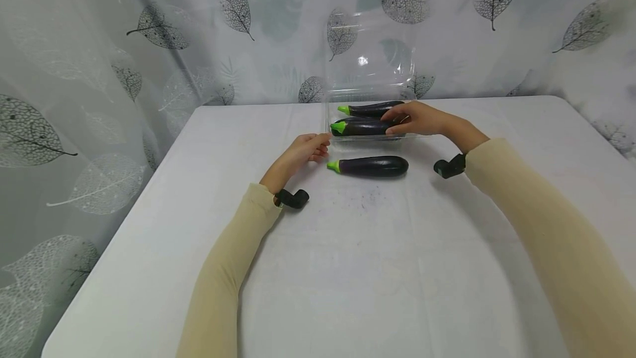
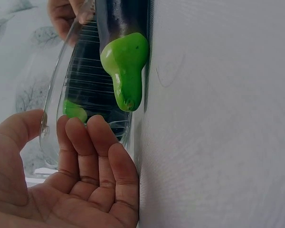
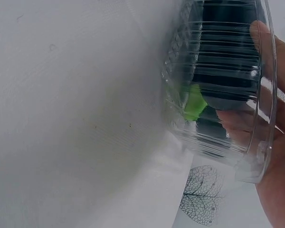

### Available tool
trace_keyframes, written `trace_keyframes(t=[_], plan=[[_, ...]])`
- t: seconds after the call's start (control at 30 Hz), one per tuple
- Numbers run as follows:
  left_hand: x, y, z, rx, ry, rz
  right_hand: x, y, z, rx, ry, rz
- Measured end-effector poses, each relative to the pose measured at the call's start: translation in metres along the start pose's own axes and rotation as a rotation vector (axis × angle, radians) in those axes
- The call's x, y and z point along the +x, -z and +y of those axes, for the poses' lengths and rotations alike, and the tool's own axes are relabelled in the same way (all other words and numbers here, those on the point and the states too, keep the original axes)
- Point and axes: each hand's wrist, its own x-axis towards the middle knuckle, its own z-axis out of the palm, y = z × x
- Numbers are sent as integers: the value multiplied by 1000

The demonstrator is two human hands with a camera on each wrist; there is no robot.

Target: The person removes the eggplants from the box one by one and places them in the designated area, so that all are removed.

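A clear plastic container (image 1: 329, 105) with its lid (image 1: 370, 54) raised stands at the table's back edge. Inside lie two dark purple eggplants: a rear eggplant (image 1: 370, 109) and a front eggplant (image 1: 362, 126), both with green stems to the left. My right hand (image 1: 419, 119) reaches in over the right side and grips the front eggplant's right end, thumb on its near side. At the container's left front corner is my left hand (image 1: 309, 148); its thumb touches the rim and its fingers lie loosely along the outer wall. A third eggplant (image 1: 375, 166) rests on the table before the container.
The white-covered table (image 1: 348, 269) spreads out in front. Behind it hangs a leaf-patterned curtain (image 1: 278, 10), against which the raised lid stands. Each wrist wears a small black camera, such as the left one (image 1: 293, 199).
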Motion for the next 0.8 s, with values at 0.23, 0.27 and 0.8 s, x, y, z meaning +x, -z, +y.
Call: trace_keyframes(t=[0.23, 0.27, 0.8], plan=[[-1, 0, 1, 2, -1, 4, 0, -1, 4, 18, -4, 16], [-1, 0, 1, 3, -1, 4, 0, -1, 5, 22, 2, 20], [-2, 0, 1, -8, 4, 6, -6, -2, 1, 63, -33, 80]])
